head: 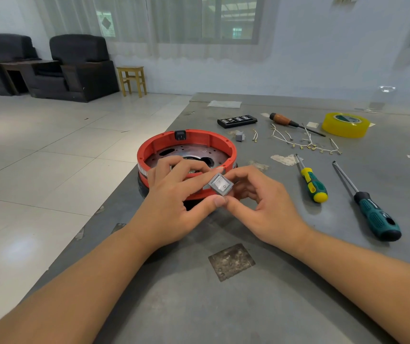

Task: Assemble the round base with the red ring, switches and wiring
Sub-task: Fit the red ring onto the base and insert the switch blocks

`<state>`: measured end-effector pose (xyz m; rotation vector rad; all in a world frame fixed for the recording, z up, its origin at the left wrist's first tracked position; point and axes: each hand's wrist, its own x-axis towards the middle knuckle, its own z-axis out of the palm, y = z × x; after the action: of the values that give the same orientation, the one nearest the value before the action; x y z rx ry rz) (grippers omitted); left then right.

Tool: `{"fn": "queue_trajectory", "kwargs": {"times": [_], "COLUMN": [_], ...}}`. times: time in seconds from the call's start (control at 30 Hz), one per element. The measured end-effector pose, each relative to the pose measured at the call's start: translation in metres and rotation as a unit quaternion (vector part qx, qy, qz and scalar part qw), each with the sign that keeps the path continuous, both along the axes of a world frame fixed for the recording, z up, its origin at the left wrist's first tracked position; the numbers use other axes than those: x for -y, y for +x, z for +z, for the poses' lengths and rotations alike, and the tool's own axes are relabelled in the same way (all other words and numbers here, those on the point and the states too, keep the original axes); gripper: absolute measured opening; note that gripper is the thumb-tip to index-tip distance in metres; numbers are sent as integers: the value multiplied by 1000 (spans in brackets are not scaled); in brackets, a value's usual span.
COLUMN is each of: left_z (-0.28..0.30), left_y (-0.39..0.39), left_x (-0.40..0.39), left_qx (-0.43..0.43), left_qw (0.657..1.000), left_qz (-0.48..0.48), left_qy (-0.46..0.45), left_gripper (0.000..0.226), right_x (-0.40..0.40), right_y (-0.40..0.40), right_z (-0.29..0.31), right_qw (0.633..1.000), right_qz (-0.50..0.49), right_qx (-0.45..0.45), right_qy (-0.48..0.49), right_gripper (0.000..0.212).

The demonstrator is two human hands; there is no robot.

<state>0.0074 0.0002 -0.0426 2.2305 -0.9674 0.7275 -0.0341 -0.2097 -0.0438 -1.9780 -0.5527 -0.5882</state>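
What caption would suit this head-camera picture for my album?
Both hands, left and right, pinch a grey rocker switch beside the red ring on the round base.

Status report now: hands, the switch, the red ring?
Left hand and right hand both pinch grey switch. Held at red ring near rim, not seated. Nothing in the way.

The round base (186, 155) sits on the counter (273, 294) ahead of me. My fingers (214, 201) hold a rocker switch (221, 185) before it. Right lie two screwdrivers (314, 183), wires (305, 142) behind them, tape roll (345, 125) farthest.
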Motion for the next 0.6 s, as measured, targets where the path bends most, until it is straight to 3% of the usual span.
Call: {"fn": "queue_trajectory", "kwargs": {"times": [0.13, 0.2, 0.37, 0.6], "left_z": [6, 7, 4, 7], "left_y": [4, 8, 12, 0], "left_x": [-4, -8, -13, -1], "left_qx": [-25, -44, -55, 7], "left_qw": [996, 990, 990, 999], "left_qz": [48, 79, 83, 20], "left_qy": [-76, -107, -97, -27], "left_gripper": [45, 44, 40, 42], "right_x": [-4, -2, -2, -3], "right_y": [3, 4, 5, 2], "right_z": [3, 4, 2, 0], "right_qw": [981, 974, 975, 988], "right_qz": [14, 20, 23, 21], "right_qx": [-99, -120, -129, -95], "right_qy": [167, 193, 182, 122], "right_gripper": [19, 18, 21, 27]}}
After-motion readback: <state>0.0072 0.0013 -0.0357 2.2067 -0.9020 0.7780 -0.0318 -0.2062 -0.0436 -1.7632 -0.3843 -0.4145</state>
